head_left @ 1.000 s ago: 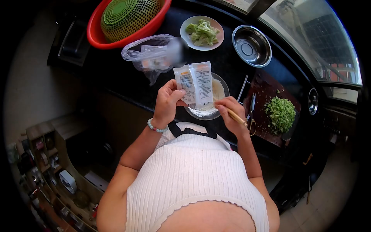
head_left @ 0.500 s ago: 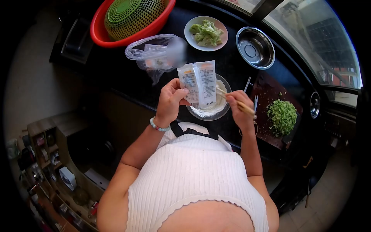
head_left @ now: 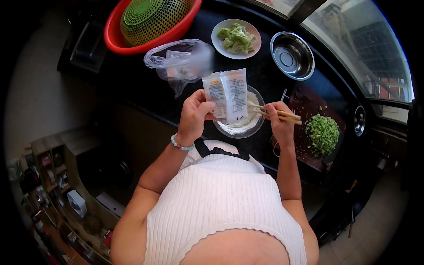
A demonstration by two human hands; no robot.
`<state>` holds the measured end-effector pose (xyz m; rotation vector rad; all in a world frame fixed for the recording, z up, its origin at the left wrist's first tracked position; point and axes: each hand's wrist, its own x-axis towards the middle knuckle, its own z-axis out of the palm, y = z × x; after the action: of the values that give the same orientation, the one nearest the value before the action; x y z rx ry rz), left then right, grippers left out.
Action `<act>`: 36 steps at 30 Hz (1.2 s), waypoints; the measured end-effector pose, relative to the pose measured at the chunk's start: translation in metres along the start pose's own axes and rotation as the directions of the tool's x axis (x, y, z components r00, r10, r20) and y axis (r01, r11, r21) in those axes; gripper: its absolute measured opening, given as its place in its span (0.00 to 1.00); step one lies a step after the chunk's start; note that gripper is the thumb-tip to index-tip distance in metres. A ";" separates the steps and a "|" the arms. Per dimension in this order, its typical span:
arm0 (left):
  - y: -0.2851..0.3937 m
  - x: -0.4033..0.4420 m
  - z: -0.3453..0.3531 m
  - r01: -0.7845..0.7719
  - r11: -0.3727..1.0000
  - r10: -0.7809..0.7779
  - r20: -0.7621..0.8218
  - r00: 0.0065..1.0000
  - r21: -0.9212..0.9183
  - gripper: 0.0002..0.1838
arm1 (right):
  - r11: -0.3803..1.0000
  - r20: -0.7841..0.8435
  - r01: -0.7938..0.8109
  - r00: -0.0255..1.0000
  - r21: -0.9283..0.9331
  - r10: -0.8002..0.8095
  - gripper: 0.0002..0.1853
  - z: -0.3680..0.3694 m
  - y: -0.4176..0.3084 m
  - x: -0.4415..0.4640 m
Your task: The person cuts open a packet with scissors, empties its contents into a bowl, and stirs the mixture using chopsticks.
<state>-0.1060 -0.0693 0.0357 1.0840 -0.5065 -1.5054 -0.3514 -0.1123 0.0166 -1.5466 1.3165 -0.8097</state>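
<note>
My left hand (head_left: 194,112) is closed on the lower left edge of a printed white packet (head_left: 226,95), held upright with its back text toward me. Behind and below the packet is a glass bowl (head_left: 255,132) of white flour-like powder (head_left: 234,129), partly hidden by the packet. A pair of chopsticks (head_left: 289,116) is gripped in my right hand (head_left: 280,121), at the bowl's right side. Their tips reach into the paste-like mix inside the bowl.
Right of the bowl, chopped greens (head_left: 322,134) lie on a dark cutting board (head_left: 304,152). Beyond stand a steel bowl (head_left: 291,55), a plate (head_left: 219,46) of pale green leaves, a clear plastic bag (head_left: 176,70), and a red basin (head_left: 115,42) holding a green colander (head_left: 152,20).
My right hand has shifted slightly right, and the chopsticks now lie at a flatter angle. My left hand and the packet have stayed almost still.
</note>
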 end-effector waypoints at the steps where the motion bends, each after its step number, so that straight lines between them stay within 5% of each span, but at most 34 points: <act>1: 0.000 0.000 0.000 0.005 1.000 -0.005 -0.001 1.000 -0.004 0.05 | 0.977 0.023 0.180 0.984 -0.116 -0.178 0.05 0.004 -0.009 0.002; 3: 0.000 0.001 0.001 0.013 1.000 -0.013 0.001 1.000 -0.010 0.05 | 0.957 0.237 0.284 0.935 -0.053 -0.265 0.06 0.012 -0.013 -0.001; 5: 0.003 -0.001 0.002 0.007 1.000 -0.007 0.002 1.000 -0.012 0.05 | 0.964 0.349 -0.208 0.927 0.166 0.140 0.07 0.004 -0.004 -0.008; 7: 0.002 -0.001 0.001 -0.002 1.000 0.002 0.000 1.000 -0.019 0.05 | 0.966 0.066 -0.224 0.974 0.129 0.217 0.08 -0.001 -0.005 0.000; 8: 0.002 -0.001 0.000 -0.006 1.000 0.006 0.000 1.000 -0.021 0.05 | 0.990 -0.013 -0.114 0.993 0.078 0.115 0.09 0.001 -0.006 0.004; 11: 0.003 -0.001 0.001 0.003 1.000 -0.003 -0.003 1.000 -0.031 0.05 | 0.913 0.205 0.400 0.904 -0.087 -0.376 0.10 0.020 -0.012 0.002; 12: 0.004 -0.002 0.001 0.009 0.999 -0.010 -0.006 1.000 -0.037 0.05 | 0.939 0.327 0.339 0.896 -0.063 -0.301 0.08 0.016 -0.011 -0.003; 15: 0.003 -0.002 -0.001 -0.015 1.000 0.015 -0.001 1.000 -0.024 0.05 | 0.946 0.162 -0.296 0.948 0.132 0.274 0.06 0.001 -0.009 -0.001; 16: 0.004 -0.003 -0.001 -0.011 0.999 0.011 -0.006 1.000 -0.030 0.05 | 0.975 0.050 -0.218 0.975 0.042 0.216 0.06 0.000 -0.006 0.003; 19: 0.007 -0.003 0.001 -0.010 0.999 0.010 -0.005 1.000 -0.035 0.05 | 0.915 0.135 0.392 0.916 -0.093 -0.379 0.07 0.020 -0.010 0.003; 20: 0.007 -0.003 0.001 -0.014 0.999 0.014 0.000 1.000 -0.032 0.05 | 0.913 0.238 0.405 0.893 -0.051 -0.383 0.07 0.021 -0.005 -0.001; 22: 0.008 -0.003 -0.001 -0.024 0.999 0.024 -0.001 1.000 -0.033 0.05 | 0.994 0.208 -0.065 0.977 0.088 0.045 0.06 0.004 -0.002 -0.004; 23: 0.008 -0.003 -0.002 -0.028 0.999 0.028 -0.003 1.000 -0.038 0.05 | 0.941 0.216 -0.300 0.940 0.157 0.263 0.05 -0.003 -0.002 -0.005; 24: 0.008 -0.003 -0.002 -0.031 0.999 0.031 -0.003 1.000 -0.042 0.05 | 0.944 0.073 -0.304 0.952 0.127 0.296 0.05 -0.004 -0.004 0.001; 26: 0.009 -0.004 -0.001 -0.024 0.999 0.024 -0.002 1.000 -0.049 0.05 | 0.995 0.096 0.089 0.992 -0.038 -0.085 0.08 0.006 -0.005 0.002; 28: 0.011 -0.004 0.000 -0.022 0.998 0.022 0.002 1.000 -0.052 0.05 | 0.904 0.247 0.415 0.891 -0.099 -0.382 0.11 0.014 -0.010 0.003; 31: 0.012 -0.004 -0.001 -0.033 0.998 0.034 0.007 0.999 -0.052 0.05 | 0.967 0.230 -0.223 0.954 0.126 0.190 0.08 -0.002 -0.006 -0.003; 32: 0.012 -0.004 -0.001 -0.039 0.998 0.039 0.008 0.999 -0.048 0.05 | 0.977 0.084 -0.207 0.976 0.054 0.202 0.08 -0.006 -0.005 0.002; 35: 0.012 -0.005 0.001 -0.030 0.999 0.030 -0.001 1.000 -0.045 0.05 | 0.984 0.076 0.178 0.981 0.026 -0.179 0.07 0.012 -0.001 0.005; 36: 0.013 -0.005 0.001 -0.023 0.999 0.022 -0.009 1.000 -0.046 0.05 | 0.968 0.209 0.249 0.948 -0.024 -0.238 0.06 0.014 -0.010 0.002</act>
<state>-0.1002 -0.0679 0.0490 1.0453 -0.4751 -1.4856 -0.3350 -0.1114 0.0209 -1.8060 1.0151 -0.7488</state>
